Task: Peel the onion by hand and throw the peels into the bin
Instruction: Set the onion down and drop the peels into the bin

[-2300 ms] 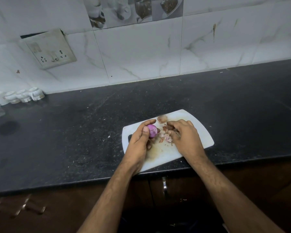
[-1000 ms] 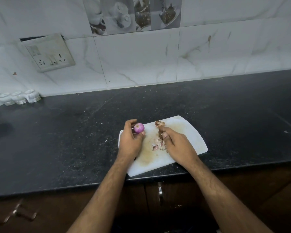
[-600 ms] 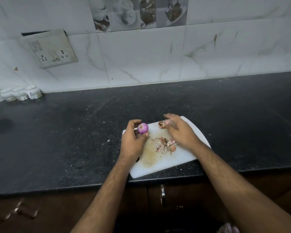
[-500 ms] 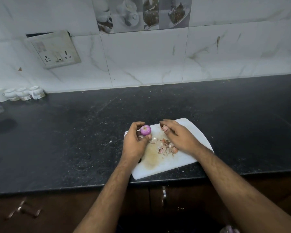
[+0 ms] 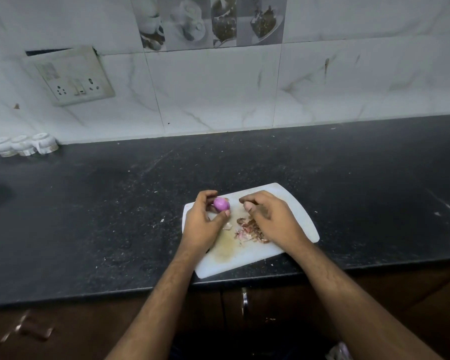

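A small purple peeled onion [image 5: 221, 203] sits between the thumb and fingers of my left hand [image 5: 202, 224], held just above the left end of a white cutting board [image 5: 296, 203]. A heap of brown and pink onion peels [image 5: 250, 229] lies in the middle of the board. My right hand [image 5: 270, 219] rests palm down over the right side of that heap, fingers curled, and covers part of it. Whether its fingers pinch any peel I cannot tell. No bin is in view.
The board lies near the front edge of a black stone counter [image 5: 102, 216]. Three small white cups [image 5: 24, 145] stand at the back left against the tiled wall, below a socket plate [image 5: 70, 76]. A dark cupboard door with a metal handle [image 5: 244, 300] is under the counter.
My right hand came back from the far end of the board and settled over the peel heap, which looks more gathered. The left hand kept the onion at the board's left end.
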The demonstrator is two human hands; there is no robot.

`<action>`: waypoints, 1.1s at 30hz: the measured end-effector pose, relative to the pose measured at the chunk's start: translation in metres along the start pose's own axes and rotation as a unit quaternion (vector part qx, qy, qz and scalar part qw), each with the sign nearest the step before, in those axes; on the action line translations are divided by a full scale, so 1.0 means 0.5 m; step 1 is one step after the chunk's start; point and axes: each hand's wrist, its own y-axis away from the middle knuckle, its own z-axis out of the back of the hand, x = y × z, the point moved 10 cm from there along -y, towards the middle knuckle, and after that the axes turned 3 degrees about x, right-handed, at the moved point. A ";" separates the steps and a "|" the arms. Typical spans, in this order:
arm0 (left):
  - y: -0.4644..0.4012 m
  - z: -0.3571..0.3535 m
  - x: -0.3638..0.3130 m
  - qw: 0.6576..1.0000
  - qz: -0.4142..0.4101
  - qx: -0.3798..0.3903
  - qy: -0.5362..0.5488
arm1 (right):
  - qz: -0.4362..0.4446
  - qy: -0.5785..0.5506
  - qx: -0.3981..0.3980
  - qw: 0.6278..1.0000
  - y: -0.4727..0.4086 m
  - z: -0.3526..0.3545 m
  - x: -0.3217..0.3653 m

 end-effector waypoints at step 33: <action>-0.048 -0.100 -0.050 0.966 -0.083 0.145 -0.198 | -0.088 0.084 -0.113 0.986 -0.011 0.105 -0.100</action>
